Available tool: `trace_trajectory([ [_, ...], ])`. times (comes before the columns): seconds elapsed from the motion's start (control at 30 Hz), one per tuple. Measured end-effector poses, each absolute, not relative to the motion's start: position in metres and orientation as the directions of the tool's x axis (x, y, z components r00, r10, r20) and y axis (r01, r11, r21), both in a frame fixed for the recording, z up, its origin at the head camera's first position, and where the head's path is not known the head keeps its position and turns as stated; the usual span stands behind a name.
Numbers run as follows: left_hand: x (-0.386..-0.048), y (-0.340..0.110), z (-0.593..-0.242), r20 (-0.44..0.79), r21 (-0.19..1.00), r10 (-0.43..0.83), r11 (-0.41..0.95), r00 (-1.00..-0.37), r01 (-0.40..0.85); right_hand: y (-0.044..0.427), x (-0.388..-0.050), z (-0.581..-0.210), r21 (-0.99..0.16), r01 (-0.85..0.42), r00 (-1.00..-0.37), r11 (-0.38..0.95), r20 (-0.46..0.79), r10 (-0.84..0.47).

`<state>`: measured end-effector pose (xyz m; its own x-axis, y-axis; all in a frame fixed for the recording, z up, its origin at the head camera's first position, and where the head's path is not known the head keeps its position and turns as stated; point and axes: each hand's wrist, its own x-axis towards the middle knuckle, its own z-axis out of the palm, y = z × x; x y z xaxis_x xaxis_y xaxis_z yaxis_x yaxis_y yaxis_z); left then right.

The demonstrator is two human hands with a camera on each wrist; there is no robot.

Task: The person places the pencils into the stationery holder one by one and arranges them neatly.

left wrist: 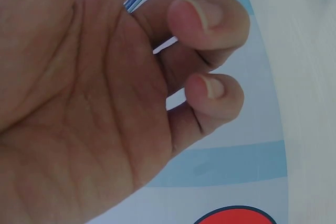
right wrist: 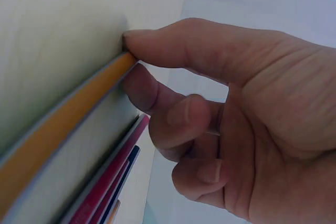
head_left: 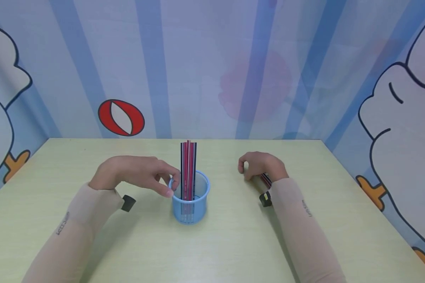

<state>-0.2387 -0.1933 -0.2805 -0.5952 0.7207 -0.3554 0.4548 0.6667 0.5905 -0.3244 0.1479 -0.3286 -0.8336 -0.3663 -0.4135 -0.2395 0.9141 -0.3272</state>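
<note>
The orange stick (right wrist: 63,124) lies low over the table (head_left: 226,243), its end between the thumb and a fingertip of your right hand (right wrist: 210,98); you pinch it there, with the other fingers curled in toward the palm. Just beside it, below in the right wrist view, are a red stick (right wrist: 110,173) and a dark blue stick (right wrist: 128,167), both clear of your fingertips. To your left, well apart from that hand, the blue cup (head_left: 201,210) stands upright on the table, and a bundle of red and dark striped sticks (head_left: 188,169) stands upright in it, rising above the rim. Your left hand (head_left: 141,173) grips the cup's near-left rim between thumb and finger, its remaining fingers bent and loose. A black block (head_left: 128,203) sits by your left cuff, another by the right. Behind the table hangs a blue striped backdrop (head_left: 198,78) with a red-and-white oval (head_left: 121,118).
</note>
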Motion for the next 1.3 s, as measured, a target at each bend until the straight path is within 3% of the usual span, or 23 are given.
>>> trace_trajectory([
  [0.2,-0.238,-0.193,-0.28,-0.356,0.59,0.72,0.667,-0.596,0.455,0.142,-0.324,-0.331,-0.336,-0.272,-0.83,0.902,-0.393,-0.397],
  [0.5,-0.237,-0.194,-0.281,-0.352,0.599,0.723,0.662,-0.595,0.45,0.136,-0.329,-0.327,-0.433,-0.398,-0.759,0.809,-0.341,-0.555],
  [0.83,-0.236,-0.193,-0.278,-0.342,0.588,0.737,0.652,-0.583,0.479,0.135,-0.32,-0.3,-0.541,-0.531,-0.73,0.652,-0.099,-0.677],
  [1.1,-0.237,-0.193,-0.277,-0.338,0.591,0.742,0.646,-0.579,0.483,0.138,-0.308,-0.279,-0.632,-0.542,-0.769,0.554,0.107,-0.63],
  [1.3,-0.237,-0.193,-0.278,-0.346,0.588,0.735,0.654,-0.583,0.476,0.137,-0.305,-0.273,-0.664,-0.586,-0.757,0.465,0.243,-0.607],
])
